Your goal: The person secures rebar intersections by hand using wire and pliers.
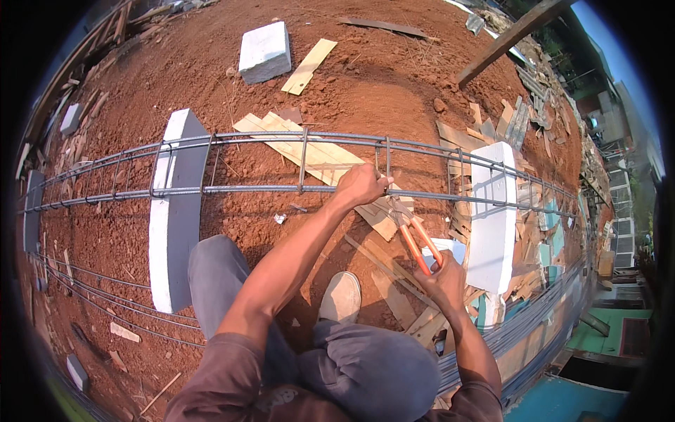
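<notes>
A long rebar cage [264, 189] of ribbed steel bars with square stirrups runs across in front of me, resting on white blocks. My left hand [361, 185] is closed over its near bar beside a stirrup; whether the fingertips also pinch a thin wire, I cannot tell. In my right hand [444, 276] are pincers with orange handles [416, 243]. Their jaws point up at the near bar, just right of my left fingertips. The handles stand slightly apart.
A tall white block [177, 225] supports the cage at left, another white block [492, 225] at right. Pale boards [302, 144] lie on red soil beneath. Scrap wood [524, 267] is heaped at right, beside bundled steel bars [520, 337]. A wooden post [510, 46] slants at upper right.
</notes>
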{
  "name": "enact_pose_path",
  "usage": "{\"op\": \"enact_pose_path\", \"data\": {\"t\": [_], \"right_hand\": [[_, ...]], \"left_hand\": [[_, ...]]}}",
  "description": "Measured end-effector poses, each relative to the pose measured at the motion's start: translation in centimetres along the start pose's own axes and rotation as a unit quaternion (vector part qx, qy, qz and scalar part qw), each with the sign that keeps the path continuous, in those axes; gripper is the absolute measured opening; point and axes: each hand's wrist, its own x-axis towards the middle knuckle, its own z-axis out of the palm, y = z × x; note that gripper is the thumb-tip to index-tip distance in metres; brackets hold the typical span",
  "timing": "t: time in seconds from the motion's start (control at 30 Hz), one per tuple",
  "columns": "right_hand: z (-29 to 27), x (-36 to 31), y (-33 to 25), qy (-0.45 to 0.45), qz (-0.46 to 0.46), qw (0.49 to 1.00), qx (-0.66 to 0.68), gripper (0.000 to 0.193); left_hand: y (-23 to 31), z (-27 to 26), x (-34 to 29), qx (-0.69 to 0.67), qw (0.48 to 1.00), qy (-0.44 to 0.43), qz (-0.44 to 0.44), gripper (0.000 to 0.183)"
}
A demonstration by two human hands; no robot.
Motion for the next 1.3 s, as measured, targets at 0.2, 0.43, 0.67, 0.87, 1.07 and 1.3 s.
{"op": "enact_pose_path", "data": {"t": [0.2, 0.43, 0.67, 0.87, 1.07, 1.3], "right_hand": [[1.8, -2.3, 0.5, 0.212, -0.119, 0.942, -0.230, 0.055], [3.2, -0.4, -0.2, -0.034, 0.016, 0.976, -0.213, 0.042], [1.5, 3.5, 1.8, -0.321, 0.174, 0.841, 0.400, 0.021], [-1.1, 4.1, -0.5, -0.348, 0.158, 0.841, 0.383, 0.045], [-4.5, 7.3, 0.6, -0.372, 0.039, 0.920, 0.114, 0.075], [-1.2, 4.1, 1.2, 0.138, -0.229, 0.878, -0.397, 0.070]], "left_hand": [[0.9, 1.3, -1.1, 0.025, 0.998, 0.057, 0.031, 0.039], [0.2, 1.2, -1.8, 0.036, 0.997, 0.036, 0.062, 0.028], [-1.0, 0.4, -1.0, 0.035, 0.990, -0.013, 0.133, 0.023], [0.1, -0.4, 0.2, 0.017, 0.996, -0.060, 0.062, 0.038], [-0.1, 0.3, 2.3, 0.011, 0.996, -0.072, -0.060, 0.052], [1.7, -1.4, 1.7, -0.040, 0.984, -0.136, -0.110, 0.054]]}}
